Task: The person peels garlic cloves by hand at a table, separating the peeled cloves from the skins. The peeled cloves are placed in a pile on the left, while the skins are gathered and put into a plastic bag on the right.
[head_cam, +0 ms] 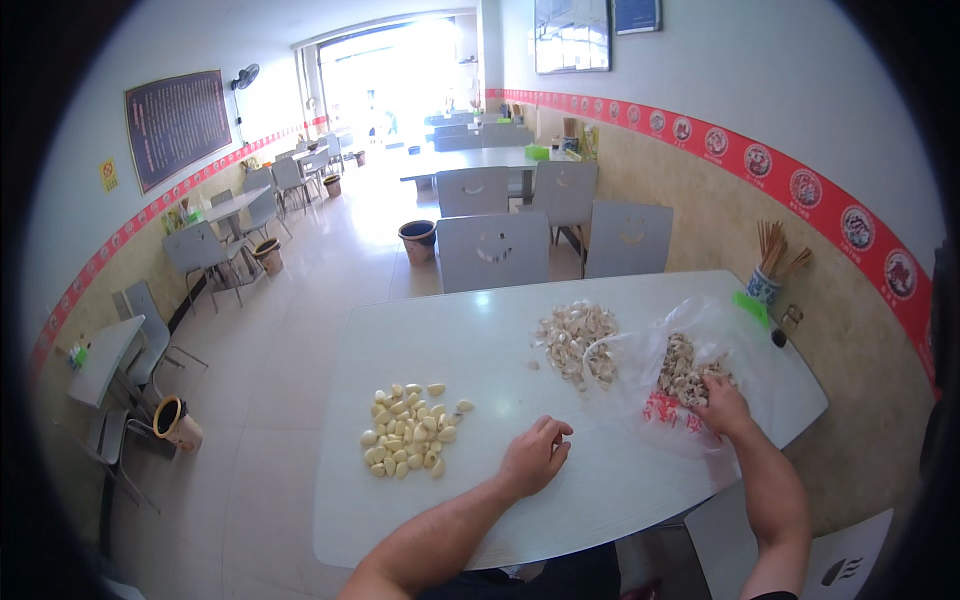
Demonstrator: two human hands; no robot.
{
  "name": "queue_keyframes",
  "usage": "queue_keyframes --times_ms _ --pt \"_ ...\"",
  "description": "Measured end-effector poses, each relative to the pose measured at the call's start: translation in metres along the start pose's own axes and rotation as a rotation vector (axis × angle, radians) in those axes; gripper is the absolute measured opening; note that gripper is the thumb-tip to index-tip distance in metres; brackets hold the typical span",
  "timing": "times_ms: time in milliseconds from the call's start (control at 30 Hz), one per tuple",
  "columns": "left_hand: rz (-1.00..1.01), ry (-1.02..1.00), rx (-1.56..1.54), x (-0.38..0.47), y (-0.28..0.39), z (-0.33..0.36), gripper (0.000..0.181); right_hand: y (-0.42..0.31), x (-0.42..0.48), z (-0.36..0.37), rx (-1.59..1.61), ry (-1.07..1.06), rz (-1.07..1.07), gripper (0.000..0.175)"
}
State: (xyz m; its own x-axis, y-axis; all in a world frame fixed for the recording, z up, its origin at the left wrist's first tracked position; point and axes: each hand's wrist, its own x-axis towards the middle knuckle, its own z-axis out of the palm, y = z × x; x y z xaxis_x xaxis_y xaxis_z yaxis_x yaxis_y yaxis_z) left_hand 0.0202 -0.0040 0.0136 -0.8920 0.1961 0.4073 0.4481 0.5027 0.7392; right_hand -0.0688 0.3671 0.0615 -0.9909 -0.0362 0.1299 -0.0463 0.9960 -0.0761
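Observation:
On the pale tabletop (495, 352) lies a pile of peeled garlic cloves (409, 431) at the left. A heap of papery garlic skins (574, 337) is at the far middle. At the right, a clear plastic bag (637, 375) with red print lies spread, with unpeeled garlic cloves (679, 367) on it. My right hand (724, 405) reaches into these cloves, its fingertips touching them; whether it grips one cannot be told. My left hand (536, 456) rests on the table between the peeled cloves and the bag, fingers loosely curled, with no object visible in it.
Against the wall at the table's right end stand a patterned holder with chopsticks (763, 287), a green box (751, 307) and a small glass jar (790, 319). Grey chairs (493, 251) stand beyond the table, and a bin (418, 241) is on the floor. Another chair (847, 547) is at lower right.

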Motion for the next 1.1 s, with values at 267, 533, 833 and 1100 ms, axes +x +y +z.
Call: queue_keyframes --times_ms 267,533,833,1100 --pt "-0.013 -0.042 -0.001 0.001 0.001 -0.001 0.01 0.006 0.009 0.018 -0.12 0.005 -0.053 0.023" --pt "-0.019 -0.072 0.009 0.002 0.005 -0.005 0.009 -0.006 -0.002 -0.014 -0.296 -0.009 -0.191 0.019" --pt "-0.034 -0.066 0.01 0.0 0.003 -0.005 0.012 -0.077 -0.025 -0.038 0.614 0.525 -0.308 0.018" --pt "-0.26 0.22 -0.337 -0.001 -0.005 -0.002 0.019 -0.21 -0.057 0.01 1.002 -0.043 -0.512 0.027"
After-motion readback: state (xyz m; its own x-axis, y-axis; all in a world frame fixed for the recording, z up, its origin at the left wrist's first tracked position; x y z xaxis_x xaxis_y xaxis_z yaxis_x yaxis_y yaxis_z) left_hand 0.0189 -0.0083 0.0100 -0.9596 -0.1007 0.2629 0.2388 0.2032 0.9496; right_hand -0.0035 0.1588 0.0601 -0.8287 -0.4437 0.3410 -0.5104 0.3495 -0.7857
